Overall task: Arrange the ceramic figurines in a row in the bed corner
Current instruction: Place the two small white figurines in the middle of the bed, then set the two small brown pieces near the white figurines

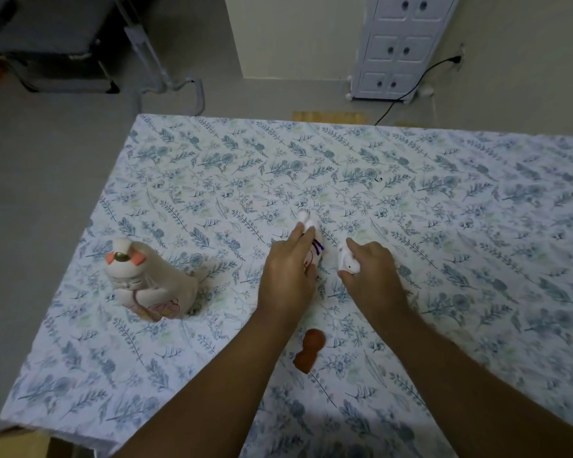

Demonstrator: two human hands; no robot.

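Observation:
A large cream cat figurine point(149, 280) with pink ears stands upright on the floral bed sheet point(411, 200) near the bed's left edge. My left hand point(288, 276) grips a white figurine with blue and red markings point(313, 242) that lies on the sheet at the middle. My right hand point(374, 272) closes on a small white figurine point(346, 261) just right of it. A small brown figurine point(310, 350) lies on its side between my forearms, nearer to me.
The bed's far corner point(139, 119) lies at the upper left, with grey floor beyond. A white drawer cabinet point(397, 47) and a black cable point(411, 90) stand past the far edge. A dark chair point(57, 44) is at the top left.

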